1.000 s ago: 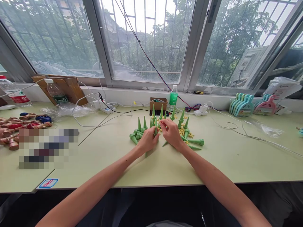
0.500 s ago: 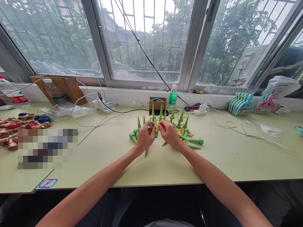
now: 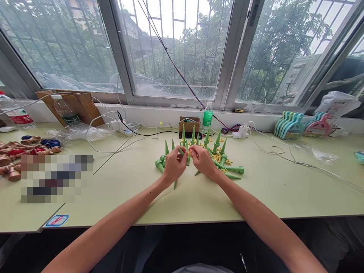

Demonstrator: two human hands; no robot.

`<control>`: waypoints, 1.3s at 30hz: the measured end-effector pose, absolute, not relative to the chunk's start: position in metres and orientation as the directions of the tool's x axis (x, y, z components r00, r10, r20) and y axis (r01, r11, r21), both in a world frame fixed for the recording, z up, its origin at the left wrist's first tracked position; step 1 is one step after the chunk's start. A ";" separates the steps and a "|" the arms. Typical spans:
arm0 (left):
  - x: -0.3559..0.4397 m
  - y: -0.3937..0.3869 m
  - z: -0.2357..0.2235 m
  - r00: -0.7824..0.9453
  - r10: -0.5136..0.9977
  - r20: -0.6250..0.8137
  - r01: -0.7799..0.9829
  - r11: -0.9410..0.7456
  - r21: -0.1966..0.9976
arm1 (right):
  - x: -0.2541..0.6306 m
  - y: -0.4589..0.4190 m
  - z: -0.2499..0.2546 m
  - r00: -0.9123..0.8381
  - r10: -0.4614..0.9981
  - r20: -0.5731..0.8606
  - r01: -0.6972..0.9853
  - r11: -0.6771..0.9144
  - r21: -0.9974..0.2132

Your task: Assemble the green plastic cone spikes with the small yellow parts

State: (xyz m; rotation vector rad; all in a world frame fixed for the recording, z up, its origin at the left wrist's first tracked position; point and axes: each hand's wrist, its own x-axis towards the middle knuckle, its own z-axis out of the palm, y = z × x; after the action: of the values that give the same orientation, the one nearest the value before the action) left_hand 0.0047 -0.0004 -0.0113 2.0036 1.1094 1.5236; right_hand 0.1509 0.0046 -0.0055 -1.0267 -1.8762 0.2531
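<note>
My left hand [image 3: 175,163] is closed around a green plastic watering spike [image 3: 181,151], most of it hidden by my fingers. Close beside it, my right hand [image 3: 202,159] pinches with thumb and forefinger; whatever lies between the tips is too small to make out. Several green spikes [image 3: 217,141] stand point-up behind my hands, some with small yellow parts at their bases. A loose pile of yellow pieces [image 3: 218,157] lies just right of my right hand. Other spikes lie on their sides, one green spike [image 3: 234,170] at the right and another green spike [image 3: 159,165] at the left.
A small cardboard box [image 3: 186,124] and a green-labelled bottle [image 3: 207,115] stand at the back. White cables [image 3: 133,141] cross the pale green table [image 3: 273,197]. Wooden toys [image 3: 17,151] lie at the left, pastel hangers [image 3: 290,125] at the right.
</note>
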 end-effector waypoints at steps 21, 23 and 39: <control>0.005 -0.004 -0.005 0.033 0.747 0.664 0.377 -0.625 0.684 | 0.150 0.005 -0.006 -0.137 0.727 0.673 0.557 0.619 -0.555; 0.004 -0.004 -0.005 0.032 0.748 0.663 0.373 -0.624 0.687 | 0.150 0.005 -0.006 -0.121 0.730 0.673 0.554 0.612 -0.564; 0.004 -0.004 -0.006 0.053 0.747 0.662 0.373 -0.630 0.681 | 0.149 0.004 -0.005 -0.083 0.728 0.680 0.559 0.599 -0.573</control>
State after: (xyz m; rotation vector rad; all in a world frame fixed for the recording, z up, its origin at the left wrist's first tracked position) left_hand 0.0041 -0.0035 -0.0059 2.0111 1.1294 1.6003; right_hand 0.1495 0.0036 -0.0050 -1.0578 -1.7574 0.1979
